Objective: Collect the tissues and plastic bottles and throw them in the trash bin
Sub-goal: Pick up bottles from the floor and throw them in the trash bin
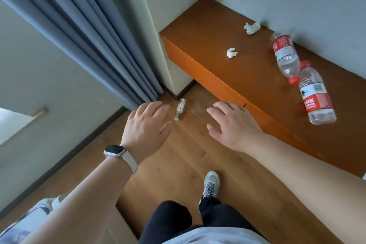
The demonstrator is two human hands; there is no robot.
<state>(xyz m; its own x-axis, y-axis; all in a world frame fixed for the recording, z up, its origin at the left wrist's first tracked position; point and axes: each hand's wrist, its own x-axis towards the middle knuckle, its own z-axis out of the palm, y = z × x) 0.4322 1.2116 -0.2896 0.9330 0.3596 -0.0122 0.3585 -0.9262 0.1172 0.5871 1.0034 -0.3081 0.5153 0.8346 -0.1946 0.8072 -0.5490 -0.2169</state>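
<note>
My left hand (147, 123) and right hand (233, 125) held nothing. Their fingers were loosely spread and their palms faced down as both reached out over the floor (178, 156) beside a wooden ledge (208, 31). A watch (114, 151) sat on my left wrist. Two crumpled tissues lay apart on the ledge, the far tissue (252, 27) close to the wall and the near tissue (232, 52) nearer the front edge. To their right, two plastic bottles with red caps and red labels lay on their sides on the ledge. The far bottle (285, 55) and the near bottle (315, 97) had their capped ends side by side, seemingly touching. A small bottle (180, 109) lay on the floor, showing between my hands, near the corner where the curtain (79, 25) hung. My right hand hovered just beside the ledge's front edge, and my shoe (211, 184) stood on the floor below.
</note>
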